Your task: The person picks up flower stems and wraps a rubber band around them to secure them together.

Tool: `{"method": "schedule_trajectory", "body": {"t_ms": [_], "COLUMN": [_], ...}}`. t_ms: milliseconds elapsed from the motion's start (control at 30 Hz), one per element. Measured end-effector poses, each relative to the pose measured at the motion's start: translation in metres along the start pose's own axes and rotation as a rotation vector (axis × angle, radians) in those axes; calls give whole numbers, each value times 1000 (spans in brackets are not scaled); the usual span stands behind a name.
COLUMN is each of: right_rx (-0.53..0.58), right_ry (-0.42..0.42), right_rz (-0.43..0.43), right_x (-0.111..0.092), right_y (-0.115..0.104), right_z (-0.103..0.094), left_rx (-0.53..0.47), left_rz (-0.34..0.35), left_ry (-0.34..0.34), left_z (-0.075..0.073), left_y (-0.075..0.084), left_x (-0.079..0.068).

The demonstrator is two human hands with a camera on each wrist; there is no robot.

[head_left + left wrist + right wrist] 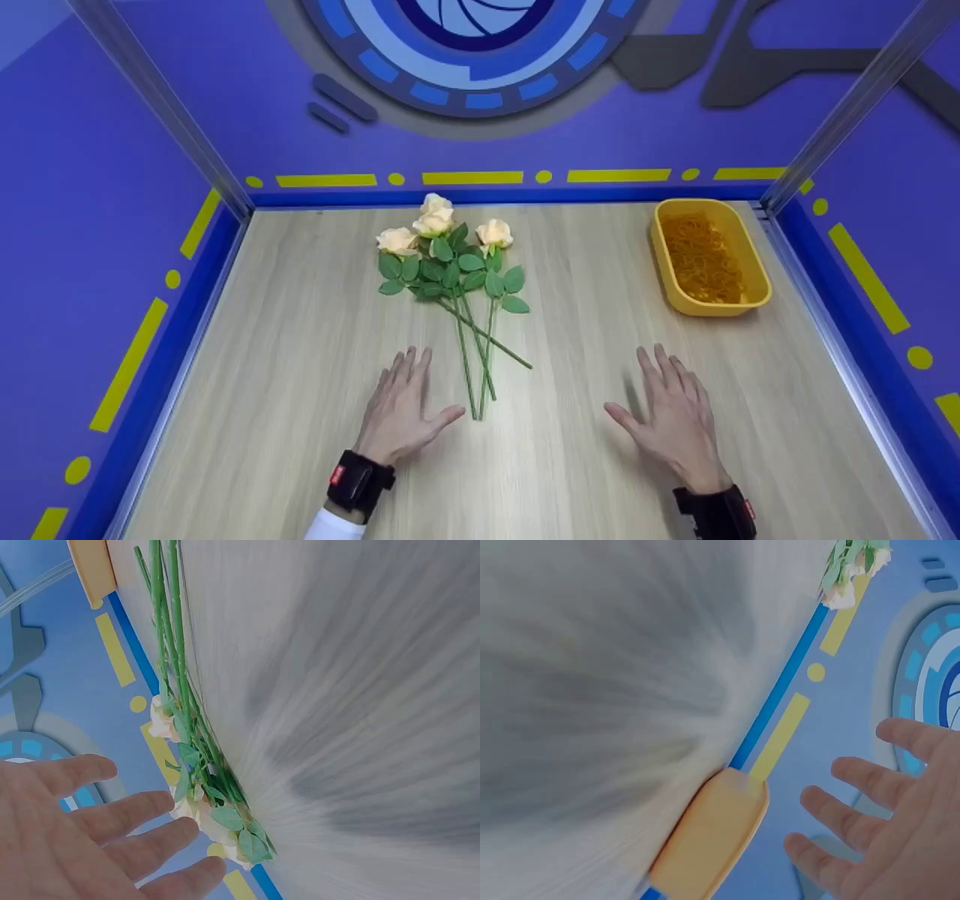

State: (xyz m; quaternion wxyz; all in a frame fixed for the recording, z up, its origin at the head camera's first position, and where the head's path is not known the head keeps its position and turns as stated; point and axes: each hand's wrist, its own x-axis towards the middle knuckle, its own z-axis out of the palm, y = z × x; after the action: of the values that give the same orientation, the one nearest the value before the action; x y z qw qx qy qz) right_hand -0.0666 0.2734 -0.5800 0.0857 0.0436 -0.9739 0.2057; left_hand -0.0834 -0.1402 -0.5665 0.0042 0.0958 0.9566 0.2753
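Observation:
Several cream roses (435,217) with green leaves and long stems lie on the wooden tabletop, their stems crossing toward the front. My left hand (401,412) is just left of the stem ends, fingers extended and thumb spread toward them, holding nothing. Farther right, my right hand (671,420) has its fingers straight and its thumb out to the left, also holding nothing. Beyond its fingers, at the back right, stands a yellow tub (716,304) with many thin amber rubber bands (701,259) inside. The left wrist view shows the rose stems (176,637) past the spread fingers.
Blue-purple panels with yellow dashes (472,178) wall the table (570,300) at the back and both sides. Metal posts (840,112) stand at the back corners. Each wrist wears a black strap (360,484).

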Motion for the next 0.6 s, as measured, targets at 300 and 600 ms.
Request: {"method": "schedule_trajectory", "body": {"t_ms": [300,600], "right_rx": [43,35], "right_ry": [24,58], "right_rz": [-34,-91], "right_x": [16,31], "right_y": [-21,-46], "right_z": [16,36], "left_rx": [-40,-111], "left_rz": [-54,-121], "left_ry": [-24,-55], "left_z": [-1,7], "left_y": [1,-2], "left_x": [19,42]}}
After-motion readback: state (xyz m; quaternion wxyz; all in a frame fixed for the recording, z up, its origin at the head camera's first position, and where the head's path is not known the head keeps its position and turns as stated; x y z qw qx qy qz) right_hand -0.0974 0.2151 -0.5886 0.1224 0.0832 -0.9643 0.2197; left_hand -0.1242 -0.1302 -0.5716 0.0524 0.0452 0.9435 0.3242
